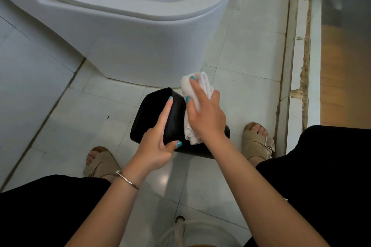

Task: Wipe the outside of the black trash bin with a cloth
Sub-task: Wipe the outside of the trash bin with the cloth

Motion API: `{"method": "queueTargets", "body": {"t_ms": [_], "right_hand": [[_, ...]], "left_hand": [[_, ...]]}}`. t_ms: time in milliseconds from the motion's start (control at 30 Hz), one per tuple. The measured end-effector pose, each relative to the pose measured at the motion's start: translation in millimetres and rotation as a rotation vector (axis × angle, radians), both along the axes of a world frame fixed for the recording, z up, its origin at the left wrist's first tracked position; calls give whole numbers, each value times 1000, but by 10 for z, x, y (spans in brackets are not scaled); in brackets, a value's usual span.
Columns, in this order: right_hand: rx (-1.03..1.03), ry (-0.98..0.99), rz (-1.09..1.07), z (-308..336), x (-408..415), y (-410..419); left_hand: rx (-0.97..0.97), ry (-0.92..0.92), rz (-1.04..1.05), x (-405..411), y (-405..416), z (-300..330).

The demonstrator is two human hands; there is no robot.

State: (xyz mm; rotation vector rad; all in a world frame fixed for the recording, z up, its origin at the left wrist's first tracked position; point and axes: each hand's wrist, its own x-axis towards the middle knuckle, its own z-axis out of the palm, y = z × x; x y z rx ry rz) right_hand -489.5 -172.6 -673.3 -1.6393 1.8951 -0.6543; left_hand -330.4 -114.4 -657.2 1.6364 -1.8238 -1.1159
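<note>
While the right hand (204,118) presses a bunched white cloth (197,94) against the outer side of the black trash bin (152,110), the left hand (158,142) grips the bin's rim, forefinger straight. The bin is tipped on a tiled floor (100,106), between two sandalled feet, before a white toilet (140,26).

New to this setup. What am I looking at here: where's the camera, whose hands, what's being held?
There is one picture, from a wide-angle camera on a person's head, looking down at their own bare hands. No robot. The left hand steadies a black trash bin tipped on its side over the tiled floor. The right hand holds a white cloth against the bin's outer wall. A white toilet stands just behind. The person's sandalled feet show on either side of the bin.
</note>
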Motion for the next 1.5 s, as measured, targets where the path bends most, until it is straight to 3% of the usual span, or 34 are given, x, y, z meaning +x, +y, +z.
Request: {"method": "queueTargets", "body": {"t_ms": [167, 367, 467, 833, 1100, 1300, 1500], "right_hand": [[197, 25, -248, -415, -382, 130], [173, 47, -333, -477, -373, 252], [132, 120, -283, -413, -247, 277], [-63, -36, -3, 97, 208, 137], [242, -15, -350, -507, -456, 306], [264, -27, -424, -598, -537, 355], [263, -153, -491, -547, -485, 328]], "left_hand": [[68, 97, 39, 143, -15, -69], [114, 163, 40, 274, -77, 14], [129, 158, 62, 315, -13, 27], [39, 99, -66, 174, -22, 1], [118, 132, -24, 214, -136, 28], [105, 44, 6, 352, -184, 32], [35, -73, 223, 472, -203, -124]]}}
